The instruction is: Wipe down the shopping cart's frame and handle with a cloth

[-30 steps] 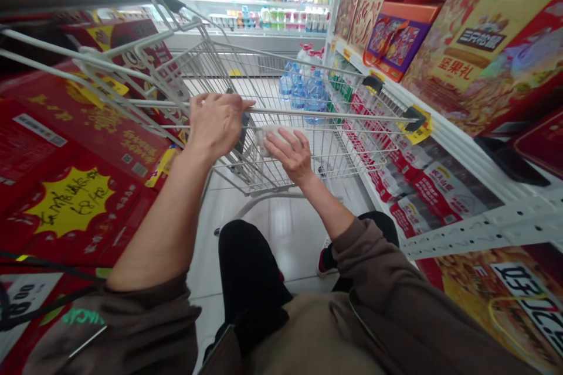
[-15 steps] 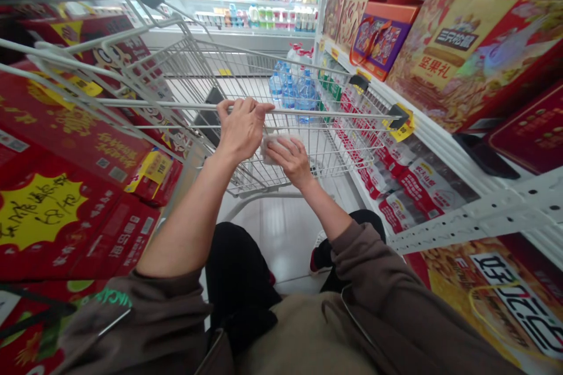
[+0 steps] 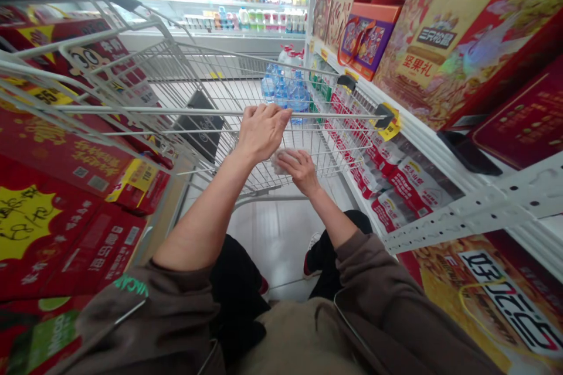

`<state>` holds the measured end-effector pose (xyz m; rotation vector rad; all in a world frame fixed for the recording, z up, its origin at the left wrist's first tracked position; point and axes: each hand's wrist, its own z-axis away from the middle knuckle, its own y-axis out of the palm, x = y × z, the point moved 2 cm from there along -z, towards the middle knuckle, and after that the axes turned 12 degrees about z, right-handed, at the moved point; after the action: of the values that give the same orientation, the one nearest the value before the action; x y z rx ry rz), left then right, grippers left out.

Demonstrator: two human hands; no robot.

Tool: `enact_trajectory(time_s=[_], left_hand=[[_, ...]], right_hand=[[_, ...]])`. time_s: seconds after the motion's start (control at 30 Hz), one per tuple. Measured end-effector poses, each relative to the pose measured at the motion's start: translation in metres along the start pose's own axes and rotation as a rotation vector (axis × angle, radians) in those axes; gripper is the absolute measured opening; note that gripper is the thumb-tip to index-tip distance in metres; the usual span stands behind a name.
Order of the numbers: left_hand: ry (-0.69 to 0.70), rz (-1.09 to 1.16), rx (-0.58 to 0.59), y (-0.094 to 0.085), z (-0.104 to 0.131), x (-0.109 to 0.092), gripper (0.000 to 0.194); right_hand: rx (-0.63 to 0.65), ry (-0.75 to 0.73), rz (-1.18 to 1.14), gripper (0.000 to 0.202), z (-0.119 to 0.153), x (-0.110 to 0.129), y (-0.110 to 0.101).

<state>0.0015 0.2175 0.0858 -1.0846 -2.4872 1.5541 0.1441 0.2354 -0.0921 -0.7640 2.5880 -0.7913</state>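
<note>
A metal wire shopping cart [image 3: 189, 64] stands in front of me, lying across the aisle. My left hand [image 3: 264, 129] is closed over its near top rail, fingers curled over the bar. Just below and to the right, my right hand [image 3: 300, 170] presses a pale, crumpled cloth [image 3: 280, 162] against the wire side, its fingers bent around it. A dark panel [image 3: 202, 123] is fixed in the cart, left of my left hand.
Red boxes [image 3: 79, 246] with yellow price signs are stacked on the left. A white shelf [image 3: 422, 111] at right bears gift boxes [image 3: 440, 53] above bottle packs [image 3: 409, 181]. Beyond the cart stand water bottles [image 3: 288, 91] and a lit refrigerated shelf [image 3: 185, 29].
My left hand has moved right along the rail, and my right hand with the cloth has shifted slightly right and down. The view has moved a little, showing more of the dark panel.
</note>
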Motion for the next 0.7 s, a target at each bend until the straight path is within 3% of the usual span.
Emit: enact_trajectory(time_s=[0.27, 0.47, 0.6, 0.7], left_hand=[[-0.061, 0.021, -0.039, 0.006, -0.009, 0.0, 0.087], [-0.106, 0.041, -0.064, 0.006, -0.013, 0.002, 0.09], [-0.148, -0.017, -0.1, 0.009, -0.028, -0.013, 0.094], [-0.09, -0.015, -0.028, 0.026, -0.044, -0.033, 0.097]], right_hand=[[-0.075, 0.024, 0.013, 0.041, -0.012, -0.039, -0.019], [-0.042, -0.027, 0.044, 0.031, 0.023, -0.043, -0.015], [-0.07, -0.027, 0.051, 0.038, 0.013, -0.067, -0.03], [-0.09, -0.03, 0.043, 0.039, 0.009, -0.08, -0.032]])
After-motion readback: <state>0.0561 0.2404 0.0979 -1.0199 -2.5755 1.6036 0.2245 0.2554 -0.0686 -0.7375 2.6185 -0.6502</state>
